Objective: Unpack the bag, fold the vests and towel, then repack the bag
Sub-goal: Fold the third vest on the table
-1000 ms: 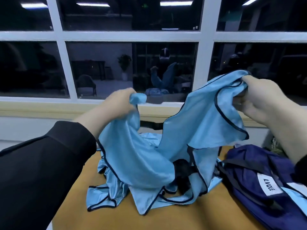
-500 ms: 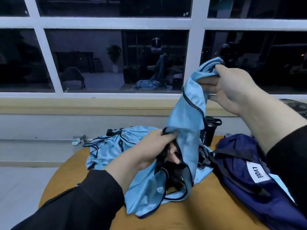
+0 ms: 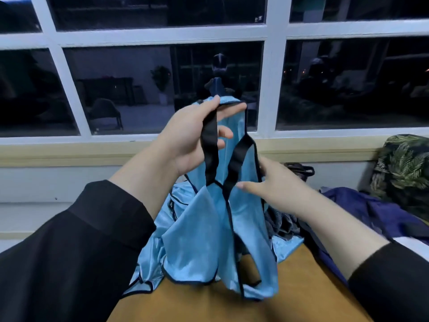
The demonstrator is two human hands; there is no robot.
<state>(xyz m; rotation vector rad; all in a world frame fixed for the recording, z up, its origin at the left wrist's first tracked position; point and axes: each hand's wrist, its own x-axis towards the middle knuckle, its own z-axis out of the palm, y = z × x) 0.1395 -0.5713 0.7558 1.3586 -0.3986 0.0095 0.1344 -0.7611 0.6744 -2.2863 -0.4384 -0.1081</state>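
A light-blue vest (image 3: 197, 240) with black trim and black straps hangs upright over the wooden table (image 3: 209, 305). My left hand (image 3: 192, 140) is raised and pinches the vest's top edge and one black strap between thumb and fingers. Lower and to the right, my right hand (image 3: 271, 184) grips the vest's right side, thumb in front by the other strap and fingers behind the fabric. More light-blue vest fabric (image 3: 178, 201) lies crumpled on the table behind. The navy bag (image 3: 383, 212) lies at the right with a grey cloth (image 3: 281, 224) beside it.
A black bottle (image 3: 301, 169) stands by the wall behind my right hand. A leaf-patterned cushion (image 3: 404, 163) sits at the far right. A white-framed window and a sill run along the back. The table's left edge drops to the floor.
My left hand has risen from the vest's lower part to its top. My right hand has let go of the top and dropped to the vest's right side.
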